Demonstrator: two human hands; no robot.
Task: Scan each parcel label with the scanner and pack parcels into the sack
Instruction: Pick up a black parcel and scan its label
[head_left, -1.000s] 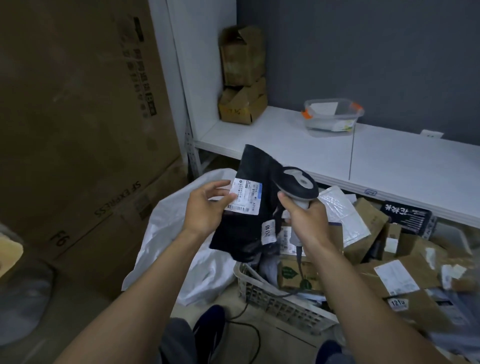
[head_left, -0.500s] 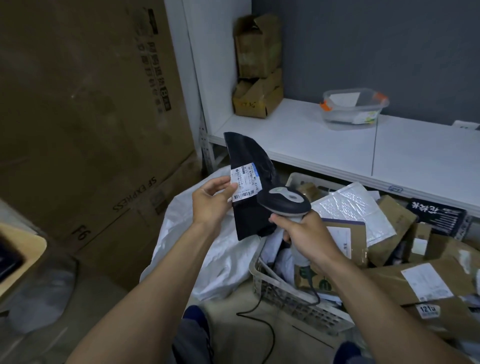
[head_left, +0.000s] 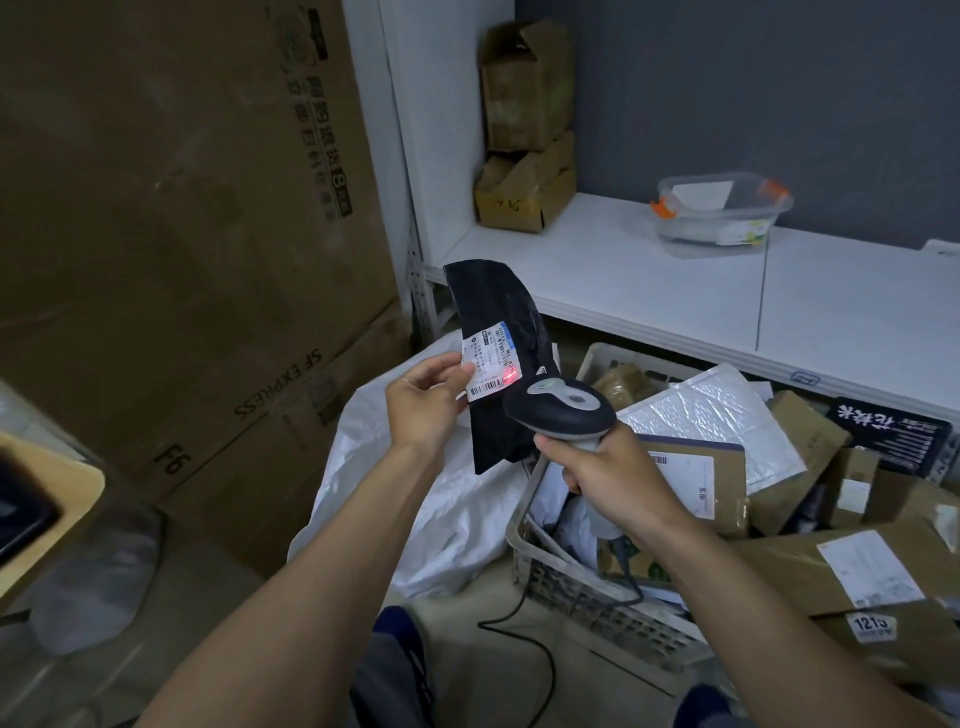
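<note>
1. Left grip (head_left: 423, 402), forearm raised, pinches 1 black parcel (head_left: 498, 312) upright by its left edge, thumb on its 1 white label (head_left: 488, 366).
2. Right grip (head_left: 605, 478), just right and lower, wraps the handle of 1 scanner (head_left: 558, 408), whose head points at the label; 1 red dot (head_left: 510, 378) glows there.
3. 1 white sack (head_left: 457, 499) lies beneath both grips; 1 basket (head_left: 571, 587) sits below the right grip.

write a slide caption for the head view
Left hand holds a black parcel while the right hand aims the scanner at its label.
</note>
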